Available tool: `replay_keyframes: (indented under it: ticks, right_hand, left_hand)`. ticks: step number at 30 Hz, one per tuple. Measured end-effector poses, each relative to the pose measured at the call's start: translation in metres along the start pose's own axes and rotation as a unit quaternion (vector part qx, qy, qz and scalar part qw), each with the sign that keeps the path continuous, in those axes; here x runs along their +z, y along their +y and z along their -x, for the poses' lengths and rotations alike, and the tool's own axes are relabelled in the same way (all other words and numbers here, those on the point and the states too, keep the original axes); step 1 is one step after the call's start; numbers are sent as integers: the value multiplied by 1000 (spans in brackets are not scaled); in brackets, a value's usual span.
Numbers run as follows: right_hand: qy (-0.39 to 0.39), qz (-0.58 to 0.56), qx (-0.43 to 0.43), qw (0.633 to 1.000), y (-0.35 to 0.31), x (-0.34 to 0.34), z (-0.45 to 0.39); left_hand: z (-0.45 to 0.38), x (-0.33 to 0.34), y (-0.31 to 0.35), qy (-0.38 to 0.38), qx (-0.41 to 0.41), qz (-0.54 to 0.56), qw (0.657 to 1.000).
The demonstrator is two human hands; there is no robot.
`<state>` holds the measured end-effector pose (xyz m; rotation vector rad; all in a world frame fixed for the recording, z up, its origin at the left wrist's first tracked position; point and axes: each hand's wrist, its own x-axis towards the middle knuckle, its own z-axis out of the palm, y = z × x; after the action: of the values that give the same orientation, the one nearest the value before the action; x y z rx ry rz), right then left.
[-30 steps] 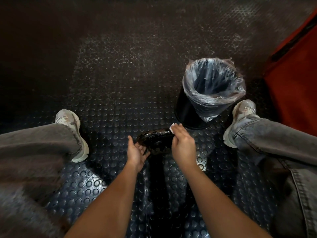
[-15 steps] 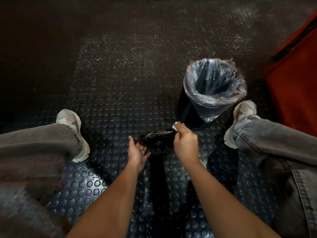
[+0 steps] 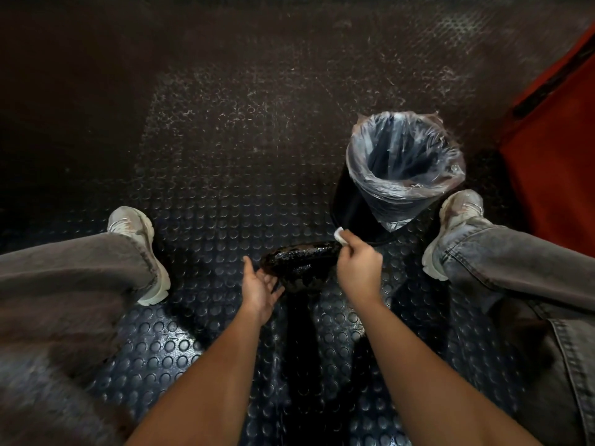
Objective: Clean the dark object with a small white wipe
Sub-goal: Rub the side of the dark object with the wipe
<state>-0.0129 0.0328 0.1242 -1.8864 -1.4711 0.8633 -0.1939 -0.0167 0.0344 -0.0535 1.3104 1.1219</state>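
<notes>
A dark, glossy, rounded object is held low over the studded floor between my knees. My left hand cups its left underside, palm up, fingers curled beneath it. My right hand is at the object's right end and pinches a small white wipe between fingertips and thumb. The wipe sits at the object's far right tip, right beside the bin. The object's lower side is hidden in shadow.
A black bin lined with a clear plastic bag stands just beyond my right hand. My pale shoes and grey jeans flank the hands. A red panel rises at the right. The floor is dark studded rubber.
My right hand has slid with the wipe toward the object's right end, closer to the bin. My left hand stays under the object.
</notes>
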Motion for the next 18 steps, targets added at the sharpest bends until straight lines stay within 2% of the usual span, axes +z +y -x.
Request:
replay_keyframes:
  ticks: [3,5,7,10,12,13,16,18]
  right_hand:
    - [-40,53,-166,984,-7,9,14]
    - [-39,76,-207,975,6,13,28]
    - [-4,54,-180,982,19,10,40]
    - [42,-9,-43,998,24,4,38]
    - [42,6,33,999,22,3,22]
    - [33,22,44,998,20,1,14]
    - [10,28,-6,1000,5,-1,3]
    - [-14,52,-102,993,-6,4,8]
  left_hand:
    - [-3,-1,-2,4,2,-5,1000]
    - [-3,-1,-2,0,5,-9,1000]
    - [-5,-2,-3,1,7,-11,1000]
    - [-5,-2,-3,3,8,-17,1000]
    - [-5,-3,-3,2,4,-15,1000]
    - [-5,-3,-2,0,2,-14,1000]
    - [-4,-3,-2,-2,-1,-10,1000]
    - [-1,-1,-1,-3,0,-7,1000]
